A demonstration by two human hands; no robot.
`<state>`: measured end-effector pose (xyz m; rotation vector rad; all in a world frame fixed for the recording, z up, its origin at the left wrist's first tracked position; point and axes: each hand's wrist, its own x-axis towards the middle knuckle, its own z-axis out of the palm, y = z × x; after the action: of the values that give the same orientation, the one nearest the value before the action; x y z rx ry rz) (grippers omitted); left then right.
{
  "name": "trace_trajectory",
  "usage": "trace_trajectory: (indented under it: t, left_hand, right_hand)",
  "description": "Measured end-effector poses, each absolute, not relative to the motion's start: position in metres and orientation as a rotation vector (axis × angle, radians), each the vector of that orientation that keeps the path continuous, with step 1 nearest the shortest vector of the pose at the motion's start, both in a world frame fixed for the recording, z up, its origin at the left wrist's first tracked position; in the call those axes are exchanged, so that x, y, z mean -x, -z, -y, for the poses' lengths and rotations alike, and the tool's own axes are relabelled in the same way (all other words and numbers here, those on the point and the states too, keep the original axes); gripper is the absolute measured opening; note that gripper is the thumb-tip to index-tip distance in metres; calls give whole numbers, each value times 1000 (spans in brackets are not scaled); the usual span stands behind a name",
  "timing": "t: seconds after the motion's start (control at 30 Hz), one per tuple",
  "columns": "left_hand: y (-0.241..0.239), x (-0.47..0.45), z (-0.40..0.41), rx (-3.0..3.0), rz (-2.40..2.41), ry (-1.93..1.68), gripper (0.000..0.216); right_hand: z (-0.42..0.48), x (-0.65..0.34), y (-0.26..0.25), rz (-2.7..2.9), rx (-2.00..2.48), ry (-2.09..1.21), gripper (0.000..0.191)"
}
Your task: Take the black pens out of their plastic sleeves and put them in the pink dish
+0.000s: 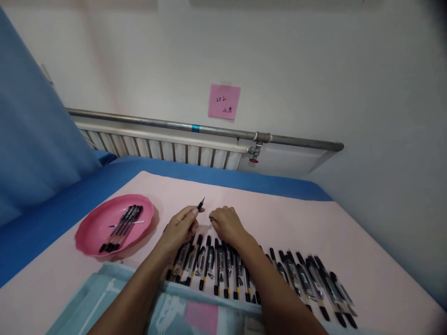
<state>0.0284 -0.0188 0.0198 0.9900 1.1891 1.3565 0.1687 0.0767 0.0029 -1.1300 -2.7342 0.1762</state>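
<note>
My left hand [179, 227] is closed around a black pen [200, 204], its bare pointed tip sticking up and to the right past my thumb. Close beside it, my right hand [227, 224] has its fingers curled in. Something small and dark shows at those fingertips, too little of it to name. Below both hands lie rows of pen parts: clear pen barrels with black ends [216, 274], black caps [210, 257] and small dark pieces [221, 278]. My right forearm covers some of them.
A pink scalloped plate [85, 235] on the left holds several black pens [125, 228] and a thin white-and-black refill [138, 222]. A light blue patterned cloth [104, 284] lies at the near edge of the pink table cover [282, 218]. A pipe and radiator [167, 150] run behind.
</note>
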Motion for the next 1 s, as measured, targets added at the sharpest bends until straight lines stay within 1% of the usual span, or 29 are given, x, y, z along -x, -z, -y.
trace_trajectory:
  t: [0.23,0.33,0.43,0.53,0.57,0.7,0.8,1.0]
  left_hand:
    - [-20,-31,19,-1020,-1231,-1327,35]
    - [-20,-29,19,-1042,-1281,-1294,36]
    - [-18,-25,19,-1116,-1344,-1213,37]
    - [-17,-23,20,-1166,-1375,-1162,38]
    - [-17,-22,20,-1176,-1379,-1156,38]
    - [-19,-20,21,-1207,-1385,-1126,39]
    - [-19,-18,21,-1207,-1373,-1118,40]
    - [-24,-16,23,-1229,-1363,-1057,41]
  right_hand:
    - [-76,-167,7,2608,1095,-298,15]
    - [-79,-169,0,2467,1102,-396,17]
    - [-80,-170,-16,2229,1041,-627,19]
    - [-74,-171,-32,2003,849,-897,12]
    - [-72,-172,-37,1991,797,-925,10]
    - [-66,-171,-44,2087,717,-841,11]
    - [-66,-171,-44,2086,682,-841,11]
    - [-66,-172,-47,1973,633,-1062,10]
